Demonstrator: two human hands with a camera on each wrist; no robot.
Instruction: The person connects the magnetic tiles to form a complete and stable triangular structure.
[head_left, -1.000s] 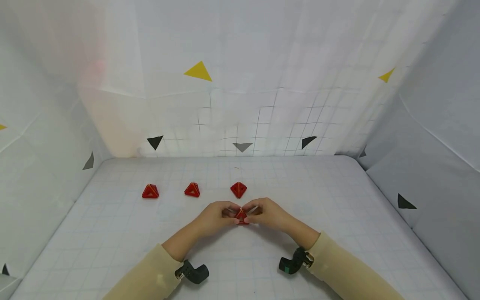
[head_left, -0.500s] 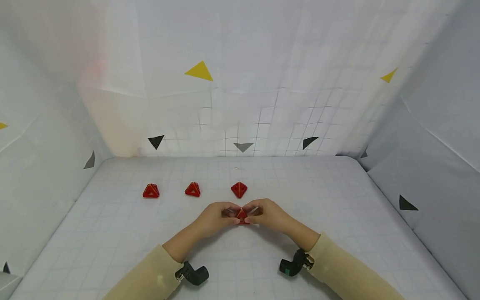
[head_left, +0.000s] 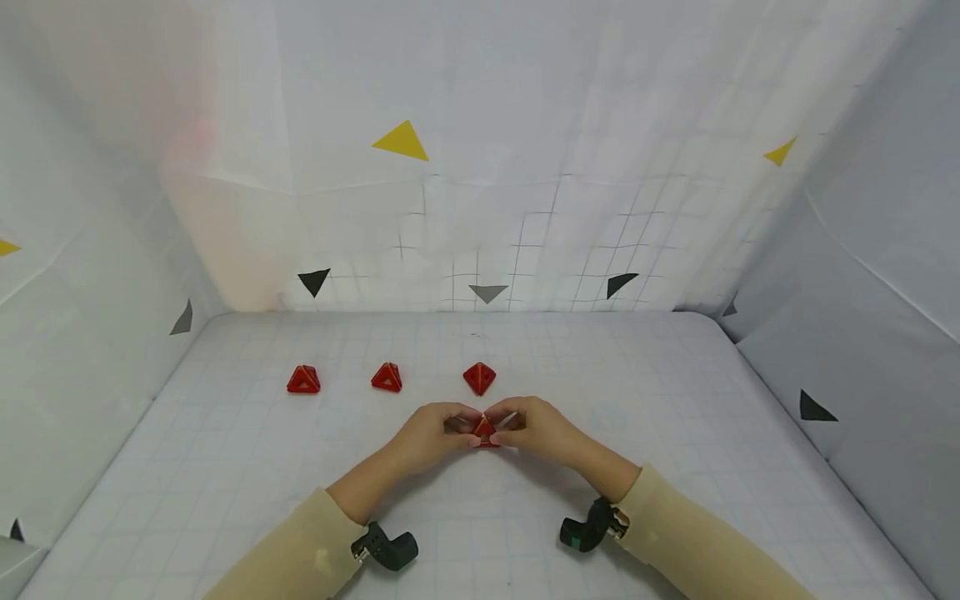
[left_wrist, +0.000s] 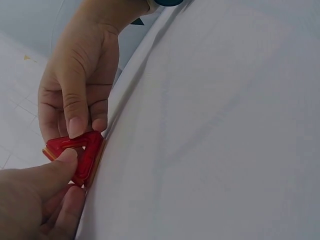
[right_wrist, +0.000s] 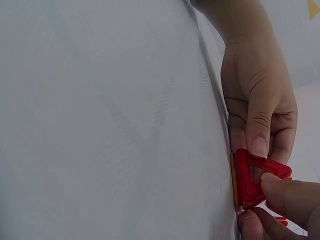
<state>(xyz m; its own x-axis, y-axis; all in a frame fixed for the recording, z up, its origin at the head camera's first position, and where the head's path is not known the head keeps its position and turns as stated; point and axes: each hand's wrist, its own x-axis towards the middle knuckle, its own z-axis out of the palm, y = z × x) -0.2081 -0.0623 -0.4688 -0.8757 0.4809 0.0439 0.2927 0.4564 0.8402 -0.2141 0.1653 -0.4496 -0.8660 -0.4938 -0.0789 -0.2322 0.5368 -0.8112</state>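
Observation:
A small red pyramid of triangular magnetic tiles [head_left: 486, 432] sits on the table between both hands. My left hand [head_left: 429, 437] pinches its left side, and my right hand [head_left: 542, 428] pinches its right side. In the left wrist view, the red pyramid [left_wrist: 90, 159] shows a triangular opening in its face, and the right hand's thumb [left_wrist: 76, 125] presses its edge. The right wrist view shows the left hand [right_wrist: 262, 105] above the same pyramid [right_wrist: 245, 180], with the right thumb [right_wrist: 287, 192] on its face. The fingers behind the pyramid are partly hidden.
Three similar red pyramids stand in a row farther back: one at left [head_left: 303, 380], another nearer the middle [head_left: 387, 377], and a third [head_left: 479, 378] just beyond the hands. White sheeting [head_left: 480, 208] walls the white gridded table [head_left: 637, 375] at the back and sides.
Both hands keep their grip on the pyramid with no visible movement. Only the head view has shifted slightly.

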